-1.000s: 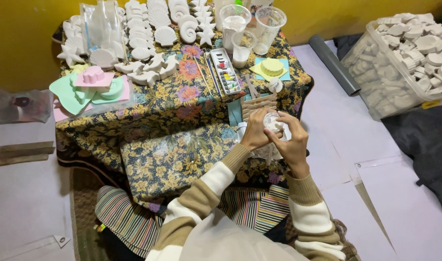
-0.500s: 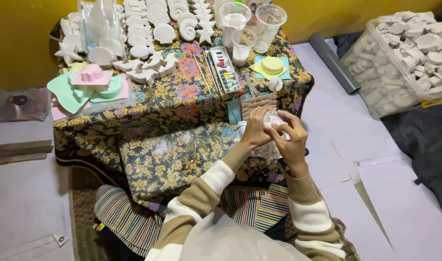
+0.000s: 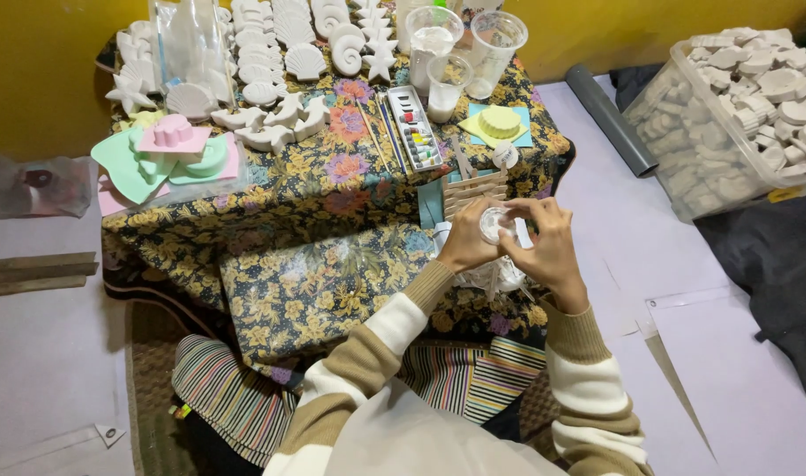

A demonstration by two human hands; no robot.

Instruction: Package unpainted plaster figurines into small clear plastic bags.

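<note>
though cupped, small white piece (image 3: 494,224) half-hidden

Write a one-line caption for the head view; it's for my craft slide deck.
Both hands, left hand and right hand, hold a small white round piece above a floral-covered table of white shell casts.

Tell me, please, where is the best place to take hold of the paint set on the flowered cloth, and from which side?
Probably the long edges of the paint set, pinched across its narrow width from above. It is a slim rectangle lying flat, and brushes lie close along its left edge, so come straight down rather than from the side. A cup stands near its far right corner.
</note>
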